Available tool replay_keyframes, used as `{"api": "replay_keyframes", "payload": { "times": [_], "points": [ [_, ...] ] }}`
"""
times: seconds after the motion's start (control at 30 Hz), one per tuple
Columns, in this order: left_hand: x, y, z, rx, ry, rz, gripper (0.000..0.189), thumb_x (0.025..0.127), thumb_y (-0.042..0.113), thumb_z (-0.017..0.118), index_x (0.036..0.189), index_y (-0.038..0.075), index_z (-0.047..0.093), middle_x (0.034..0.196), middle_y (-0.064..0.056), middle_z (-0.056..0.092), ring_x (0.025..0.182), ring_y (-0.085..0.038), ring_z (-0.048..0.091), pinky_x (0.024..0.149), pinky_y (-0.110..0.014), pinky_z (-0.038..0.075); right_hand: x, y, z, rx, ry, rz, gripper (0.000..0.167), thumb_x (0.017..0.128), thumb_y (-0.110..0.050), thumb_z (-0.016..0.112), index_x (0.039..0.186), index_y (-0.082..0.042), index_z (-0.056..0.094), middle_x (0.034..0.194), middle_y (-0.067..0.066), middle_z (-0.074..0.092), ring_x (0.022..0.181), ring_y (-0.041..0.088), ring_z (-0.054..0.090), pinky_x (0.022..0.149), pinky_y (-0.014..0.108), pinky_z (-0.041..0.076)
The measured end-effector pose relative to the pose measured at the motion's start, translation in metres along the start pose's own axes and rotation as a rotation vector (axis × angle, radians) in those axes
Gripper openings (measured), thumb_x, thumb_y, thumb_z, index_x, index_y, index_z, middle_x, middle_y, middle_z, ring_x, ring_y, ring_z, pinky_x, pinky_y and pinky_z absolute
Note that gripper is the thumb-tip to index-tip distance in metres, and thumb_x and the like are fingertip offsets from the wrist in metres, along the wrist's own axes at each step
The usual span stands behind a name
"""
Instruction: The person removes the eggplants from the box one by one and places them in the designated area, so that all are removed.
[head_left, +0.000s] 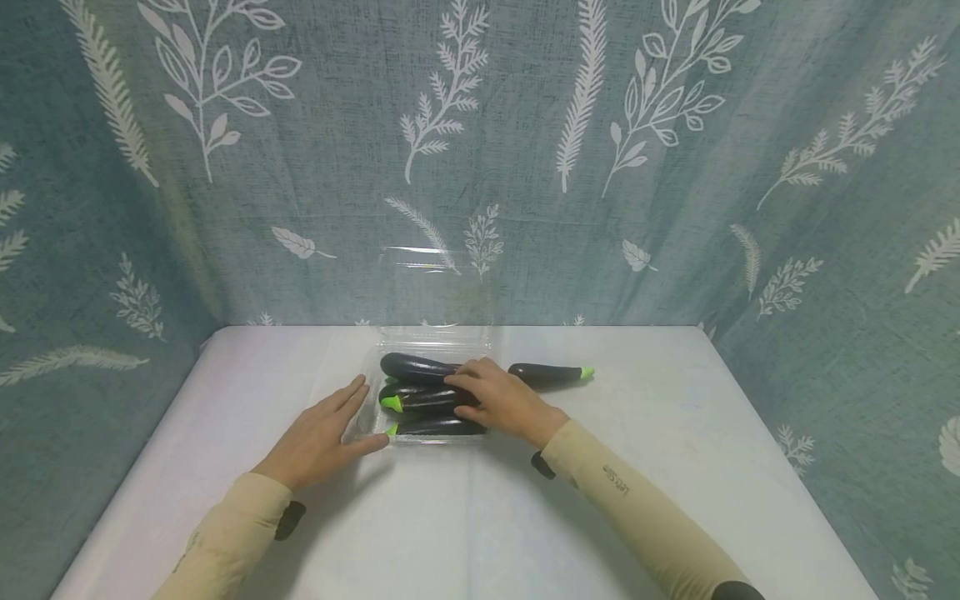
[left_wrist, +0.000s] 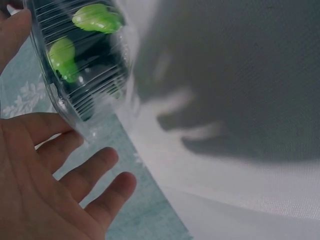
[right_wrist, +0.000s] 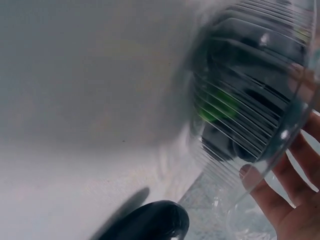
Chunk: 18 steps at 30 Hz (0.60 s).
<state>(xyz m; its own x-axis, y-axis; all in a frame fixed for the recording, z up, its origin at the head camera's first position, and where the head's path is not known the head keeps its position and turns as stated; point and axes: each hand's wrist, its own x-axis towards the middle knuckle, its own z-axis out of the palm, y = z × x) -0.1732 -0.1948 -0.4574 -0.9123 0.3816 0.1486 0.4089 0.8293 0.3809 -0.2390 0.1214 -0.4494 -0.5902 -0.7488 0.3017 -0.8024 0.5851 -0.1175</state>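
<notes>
A clear plastic clamshell box [head_left: 375, 437] holds several dark eggplants, among them a back one [head_left: 412, 367], a middle one [head_left: 427, 399] and a front one [head_left: 442, 427]. Their bright green stem ends [left_wrist: 97, 19] show through the ribbed wall in the left wrist view. At the box's left side is my left hand [head_left: 318, 437], fingers spread, thumb by the front corner. My right hand [head_left: 506, 400] reaches over the right side, its extended fingers resting on the eggplants. In the right wrist view, those fingers [right_wrist: 287, 177] lie spread along the rim.
Another eggplant [head_left: 547, 374] lies on the white table [head_left: 637, 475], right of the box. The transparent lid [head_left: 438, 287] stands raised at the back, before a patterned grey-green curtain [head_left: 337, 167] that also hangs along both sides.
</notes>
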Motion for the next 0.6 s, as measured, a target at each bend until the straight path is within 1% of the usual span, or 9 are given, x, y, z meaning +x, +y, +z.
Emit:
{"api": "replay_keyframes", "payload": {
  "times": [0.13, 0.37, 0.6],
  "points": [
    [0.0006, 0.0008, -0.0005, -0.001, -0.005, -0.003, 0.093, 0.093, 0.062, 0.063, 0.154, -0.003, 0.038, 0.161, -0.019, 0.034, 0.141, -0.045, 0.040, 0.112, -0.060, 0.036, -0.0004, 0.0009, 0.0022, 0.015, 0.047, -0.041, 0.043, 0.093, -0.025, 0.077, 0.131, -0.009, 0.066, 0.122, 0.008, 0.063, 0.115, 0.023, 0.058, 0.096, 0.032, 0.053],
    [0.0006, 0.0010, 0.0000, -0.001, -0.006, -0.006, 0.092, 0.093, 0.061, 0.063, 0.154, -0.004, 0.038, 0.161, -0.020, 0.034, 0.141, -0.045, 0.039, 0.113, -0.060, 0.035, -0.0007, 0.0019, 0.0046, 0.024, 0.046, -0.038, 0.041, 0.093, -0.025, 0.076, 0.130, -0.009, 0.066, 0.122, 0.008, 0.063, 0.114, 0.022, 0.058, 0.096, 0.032, 0.052],
    [0.0004, 0.0018, -0.0009, 0.002, -0.006, -0.010, 0.092, 0.094, 0.061, 0.063, 0.154, -0.004, 0.038, 0.161, -0.020, 0.034, 0.141, -0.046, 0.040, 0.112, -0.060, 0.036, -0.0024, 0.0013, 0.0051, 0.020, 0.074, -0.050, 0.041, 0.094, -0.024, 0.076, 0.131, -0.009, 0.065, 0.124, 0.009, 0.062, 0.115, 0.022, 0.057, 0.097, 0.031, 0.053]
  ]
}}
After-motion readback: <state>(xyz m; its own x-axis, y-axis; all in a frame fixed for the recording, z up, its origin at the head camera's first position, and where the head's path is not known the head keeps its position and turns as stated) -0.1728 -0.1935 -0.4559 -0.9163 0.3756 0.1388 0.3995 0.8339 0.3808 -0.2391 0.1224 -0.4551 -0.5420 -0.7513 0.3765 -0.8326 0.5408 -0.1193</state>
